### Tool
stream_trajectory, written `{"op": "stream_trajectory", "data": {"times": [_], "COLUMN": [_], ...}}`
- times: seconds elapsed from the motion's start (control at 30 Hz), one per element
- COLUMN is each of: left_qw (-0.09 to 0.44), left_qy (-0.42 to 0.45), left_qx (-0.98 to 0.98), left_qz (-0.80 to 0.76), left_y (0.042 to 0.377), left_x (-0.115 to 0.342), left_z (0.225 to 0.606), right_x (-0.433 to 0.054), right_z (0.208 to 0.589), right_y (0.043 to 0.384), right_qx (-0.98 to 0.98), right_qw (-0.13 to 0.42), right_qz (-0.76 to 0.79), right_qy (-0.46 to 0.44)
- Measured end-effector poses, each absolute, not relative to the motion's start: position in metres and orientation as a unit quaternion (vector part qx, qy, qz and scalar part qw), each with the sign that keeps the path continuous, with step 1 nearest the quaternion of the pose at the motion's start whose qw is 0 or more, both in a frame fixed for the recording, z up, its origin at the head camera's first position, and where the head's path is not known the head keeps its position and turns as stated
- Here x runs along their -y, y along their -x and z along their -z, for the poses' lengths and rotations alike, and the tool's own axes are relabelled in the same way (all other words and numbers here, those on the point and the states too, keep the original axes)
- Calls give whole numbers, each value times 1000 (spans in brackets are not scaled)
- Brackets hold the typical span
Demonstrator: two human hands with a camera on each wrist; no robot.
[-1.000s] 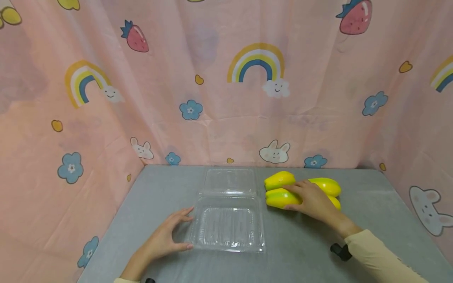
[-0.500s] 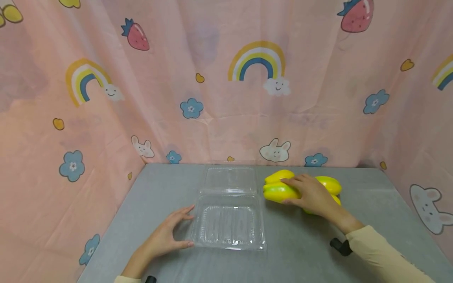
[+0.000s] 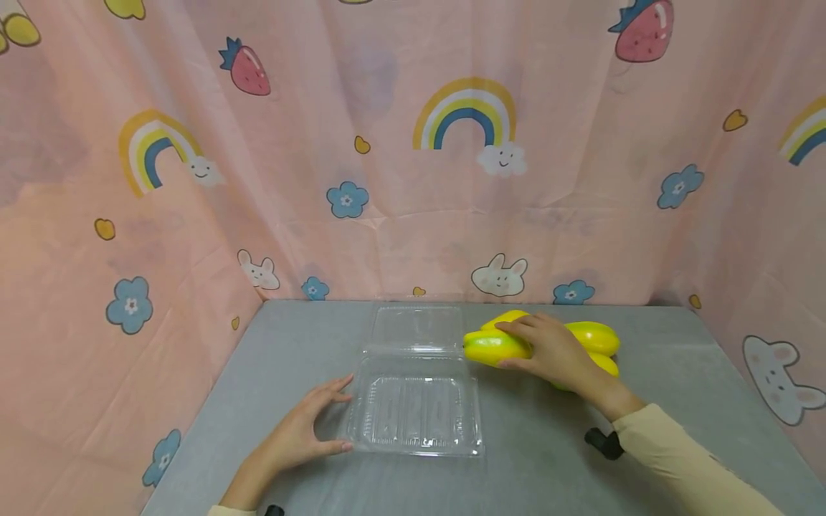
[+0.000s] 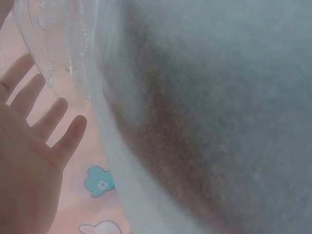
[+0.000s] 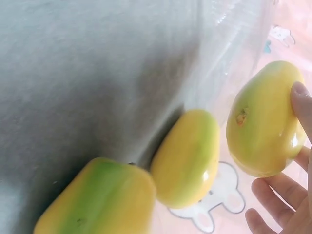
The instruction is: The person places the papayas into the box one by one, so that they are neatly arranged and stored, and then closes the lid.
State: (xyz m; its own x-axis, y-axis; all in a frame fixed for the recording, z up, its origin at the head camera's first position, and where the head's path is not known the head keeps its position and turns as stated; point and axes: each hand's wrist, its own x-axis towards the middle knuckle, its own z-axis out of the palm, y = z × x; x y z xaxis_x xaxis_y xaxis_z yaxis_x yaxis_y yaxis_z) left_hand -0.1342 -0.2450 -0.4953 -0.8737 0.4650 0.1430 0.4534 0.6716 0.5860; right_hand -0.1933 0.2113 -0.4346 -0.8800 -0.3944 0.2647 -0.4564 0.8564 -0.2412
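My right hand [image 3: 551, 351] grips a yellow papaya [image 3: 492, 348] with a green streak, thumb on one side and fingers on the other. In the right wrist view the held papaya [image 5: 265, 122] is raised off the grey table. A second papaya [image 3: 505, 319] lies just behind it. Two more papayas, one at the back [image 3: 592, 335] and one nearer [image 3: 605, 363], lie right of the hand, partly hidden by it. My left hand [image 3: 297, 433] is spread, its fingertips right at the left edge of a clear plastic clamshell box [image 3: 419, 453].
The clamshell's lid [image 3: 418, 327] is folded back toward the curtain [image 3: 387, 244], which bounds the grey table [image 3: 303, 337] at the back and sides. A black strap piece [image 3: 604, 443] shows by the right sleeve [image 3: 677, 459].
My right hand has lifted the front papaya and carried it a little left, toward the clamshell. The left hand and the box have stayed in place.
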Motion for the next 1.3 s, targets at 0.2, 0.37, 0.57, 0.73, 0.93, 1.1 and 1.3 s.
{"op": "stream_trajectory", "data": {"times": [0.2,0.37,0.57,0.73,0.93,1.1,1.3], "left_qw": [10,16,28,31,21,21,29], "left_qy": [-251,-247,-232,-230,-239,-238,-230], "left_qx": [-914,-913,-915,-916,-915,-916,-915], "left_qz": [-318,-324,-330,-328,-324,-323,-329], "left_y": [133,133,132,132,132,133,133], "left_x": [245,245,244,244,244,244,243], "left_z": [495,495,493,493,494,494,493], "right_x": [-201,-187,-170,-157,-140,-127,-112], "right_z": [431,425,422,419,416,412,410], "right_y": [198,202,204,206,209,211,214], "right_qx": [948,944,943,938,935,935,935], "right_qw": [114,124,130,118,101,85,60], "right_qz": [-167,-157,-145,-160,-160,-166,-171], "right_qy": [-245,-264,-271,-283,-300,-303,-306]}}
